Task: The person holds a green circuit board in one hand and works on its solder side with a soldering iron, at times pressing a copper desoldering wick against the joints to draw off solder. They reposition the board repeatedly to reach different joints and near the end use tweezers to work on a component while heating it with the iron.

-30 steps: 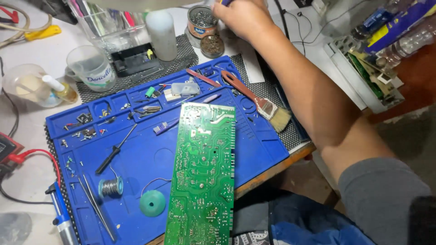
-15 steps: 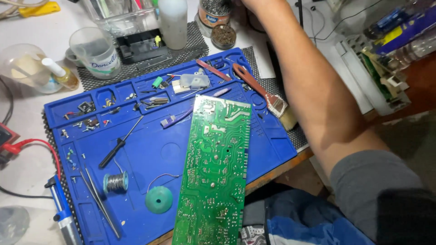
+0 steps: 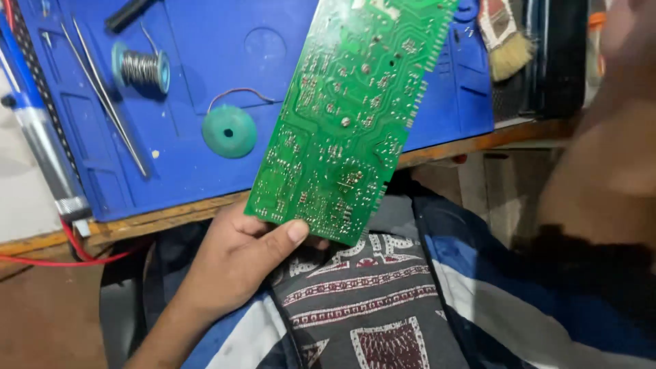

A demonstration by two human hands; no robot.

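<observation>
Here the left hand (image 3: 236,263) comes up from the lap, its grip pinching the near corner of the green circuit board (image 3: 348,116), thumb flat on top. The board tilts over the desk's front edge above the blue work mat (image 3: 184,164). The right forearm (image 3: 601,164) shows blurred at right; its grip cannot be told.

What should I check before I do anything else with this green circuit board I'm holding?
1. Grip: left hand pinches the green circuit board at its near edge, thumb on top: ok.
2. Solder side faces up: ok.
3. Board's far end over the blue work mat: ok.
4. Right hand free: cannot tell, only the forearm shows.
5. Silver tweezers, solder spool and round teal disc lie apart from the board: ok.
</observation>
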